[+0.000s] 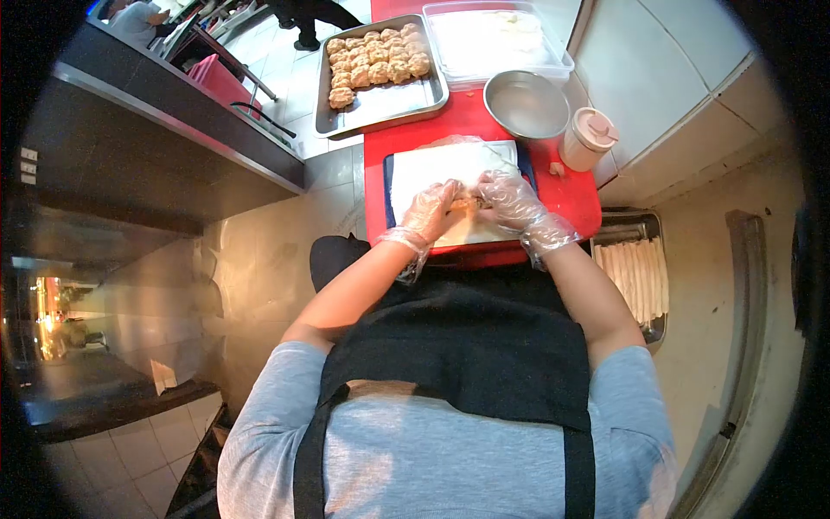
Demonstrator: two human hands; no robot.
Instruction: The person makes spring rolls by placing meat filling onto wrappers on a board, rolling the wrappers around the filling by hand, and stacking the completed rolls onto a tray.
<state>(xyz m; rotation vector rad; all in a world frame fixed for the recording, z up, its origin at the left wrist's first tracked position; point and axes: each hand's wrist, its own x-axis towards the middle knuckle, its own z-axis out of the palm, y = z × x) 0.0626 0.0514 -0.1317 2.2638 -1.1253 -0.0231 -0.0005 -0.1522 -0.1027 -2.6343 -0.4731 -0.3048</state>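
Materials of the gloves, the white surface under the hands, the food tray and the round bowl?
Gloves: thin clear plastic film, glossy; wrinkled, see-through, bright highlights.
White surface: little shine; plastic, paper or cloth, can't tell.
Food tray: metal, probably steel or aluminium; gray with bright reflections.
Round bowl: likely metal, satin; smooth gray sheen.

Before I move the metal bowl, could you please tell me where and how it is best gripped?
I'd suggest pinching the bowl by its left rim, coming from the near left: its open mouth faces up, so the wall should be easy to pinch, while the cup crowds its right and the box its far side.
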